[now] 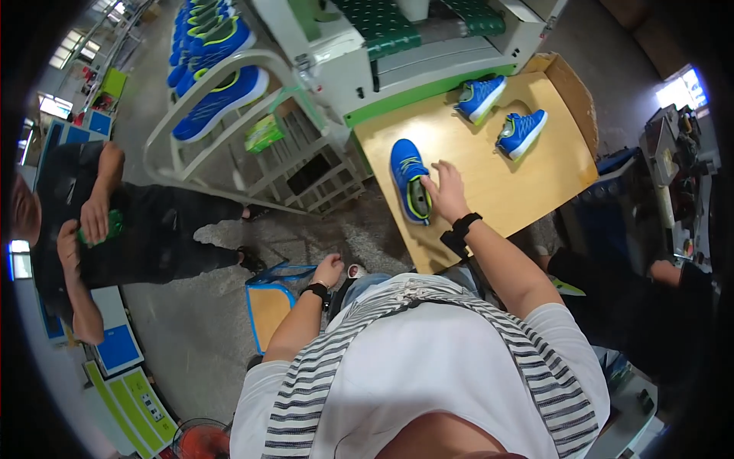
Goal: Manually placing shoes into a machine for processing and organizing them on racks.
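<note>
My right hand (449, 191) is over the wooden tabletop (466, 183), just right of a blue sports shoe (410, 174) with a lime-green collar. Its fingers are spread, and the thumb is at the shoe's collar without wrapping round it. This shoe stands sole down, toe pointing away from me. Two more blue shoes lie farther back on the top: one at the far edge (482, 97), another to its right (522, 133). Low at my left side hangs my left hand (329, 269), fingers curled in, with nothing visible in them. Both wrists wear black bands.
Behind the tabletop stands a machine with a green belt (390, 32). A metal rack (229, 164) holding several blue shoes (222, 99) is at the far left. A blue-framed stool (270, 314) sits near my left arm. One person (99, 222) stands left; another (619, 298) is at the right.
</note>
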Tool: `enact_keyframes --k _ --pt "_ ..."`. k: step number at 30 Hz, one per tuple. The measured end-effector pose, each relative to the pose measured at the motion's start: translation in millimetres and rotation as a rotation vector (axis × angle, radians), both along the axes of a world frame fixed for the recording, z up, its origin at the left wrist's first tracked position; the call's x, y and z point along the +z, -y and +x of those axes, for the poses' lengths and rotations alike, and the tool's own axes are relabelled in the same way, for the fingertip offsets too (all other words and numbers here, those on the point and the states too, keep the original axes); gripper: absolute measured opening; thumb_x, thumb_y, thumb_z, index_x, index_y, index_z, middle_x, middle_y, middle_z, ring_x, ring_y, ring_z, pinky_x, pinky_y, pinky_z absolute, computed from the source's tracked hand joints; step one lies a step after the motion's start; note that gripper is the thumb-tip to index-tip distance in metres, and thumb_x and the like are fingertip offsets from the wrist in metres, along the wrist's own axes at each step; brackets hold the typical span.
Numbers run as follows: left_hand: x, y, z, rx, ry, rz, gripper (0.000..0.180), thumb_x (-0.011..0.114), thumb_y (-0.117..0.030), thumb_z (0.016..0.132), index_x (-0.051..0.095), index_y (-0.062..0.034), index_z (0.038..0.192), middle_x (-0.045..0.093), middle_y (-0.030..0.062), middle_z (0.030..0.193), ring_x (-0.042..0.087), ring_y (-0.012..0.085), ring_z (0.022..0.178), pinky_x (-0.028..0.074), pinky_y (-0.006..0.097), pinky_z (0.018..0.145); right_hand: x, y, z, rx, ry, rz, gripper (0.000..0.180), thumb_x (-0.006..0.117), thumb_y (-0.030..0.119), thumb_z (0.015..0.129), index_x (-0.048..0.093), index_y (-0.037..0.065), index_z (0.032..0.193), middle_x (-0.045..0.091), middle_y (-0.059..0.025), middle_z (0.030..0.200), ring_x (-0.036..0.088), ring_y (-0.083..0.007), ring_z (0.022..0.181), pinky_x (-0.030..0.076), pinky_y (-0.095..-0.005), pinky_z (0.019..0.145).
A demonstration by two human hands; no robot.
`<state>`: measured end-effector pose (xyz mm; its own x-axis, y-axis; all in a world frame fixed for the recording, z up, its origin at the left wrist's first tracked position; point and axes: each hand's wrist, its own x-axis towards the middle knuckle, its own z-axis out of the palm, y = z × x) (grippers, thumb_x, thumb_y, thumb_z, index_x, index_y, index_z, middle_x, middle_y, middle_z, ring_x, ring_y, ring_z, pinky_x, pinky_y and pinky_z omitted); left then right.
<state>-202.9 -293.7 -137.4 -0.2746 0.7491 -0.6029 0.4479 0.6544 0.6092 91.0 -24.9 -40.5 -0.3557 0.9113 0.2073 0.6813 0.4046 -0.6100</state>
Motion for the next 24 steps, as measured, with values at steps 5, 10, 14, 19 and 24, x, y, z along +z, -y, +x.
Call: enact_keyframes --k 5,10,14,19,24 --pt "73.8 -114.5 79.4 -0.010 -0.087 0.530 0.042 0.059 -0.025 0.093 0.053 -0.0010 0.127 0.056 0.0184 0.125 0.053 0.0317 0.119 0.041 0.036 0.101 -2.2 -101.8 81.2 -0.101 0.241 0.176 0.067 0.069 0.023 0.083 0.040 -0.003 0.137 0.039 -0.0261 0.142 0.032 -0.0427 0.136 0.024 -0.0515 0.113" --pt "111.7 -197.7 140.8 0.096 -0.033 0.726 0.059 0.061 -0.028 0.092 0.037 0.0003 0.138 0.039 0.0235 0.140 0.038 0.0388 0.130 0.032 0.041 0.109 -14.0 -160.6 165.5 -0.303 0.365 0.249 0.098 0.078 0.040 0.074 0.029 -0.011 0.141 0.030 -0.0341 0.145 0.028 -0.0462 0.137 0.022 -0.0490 0.115" --pt "104.9 -208.5 168.5 0.108 -0.017 0.670 0.086 0.073 -0.029 0.080 0.023 -0.0028 0.146 0.024 0.0244 0.148 0.028 0.0408 0.138 0.025 0.043 0.114 -24.9 -161.6 185.8 -0.472 0.209 0.178 0.115 0.080 0.051 0.070 0.021 -0.014 0.143 0.026 -0.0346 0.148 0.023 -0.0461 0.139 0.019 -0.0467 0.116" --pt "101.8 -211.7 174.9 0.069 -0.046 0.645 0.093 0.075 -0.016 0.070 0.022 -0.0052 0.147 0.020 0.0247 0.150 0.025 0.0426 0.139 0.024 0.044 0.115 -41.8 -175.8 225.0 -0.920 -0.599 -0.179 0.092 0.081 0.024 0.069 0.029 -0.010 0.136 0.044 -0.0267 0.136 0.046 -0.0342 0.125 0.038 -0.0403 0.105" --pt "110.4 -217.4 148.6 0.122 0.040 0.660 0.082 0.066 -0.005 0.070 0.027 -0.0038 0.143 0.025 0.0263 0.147 0.025 0.0434 0.138 0.024 0.044 0.115 -27.7 -106.1 156.4 -0.635 -0.495 -0.466 0.062 0.064 0.006 0.074 0.036 -0.004 0.128 0.053 -0.0134 0.113 0.055 -0.0226 0.098 0.047 -0.0329 0.087"
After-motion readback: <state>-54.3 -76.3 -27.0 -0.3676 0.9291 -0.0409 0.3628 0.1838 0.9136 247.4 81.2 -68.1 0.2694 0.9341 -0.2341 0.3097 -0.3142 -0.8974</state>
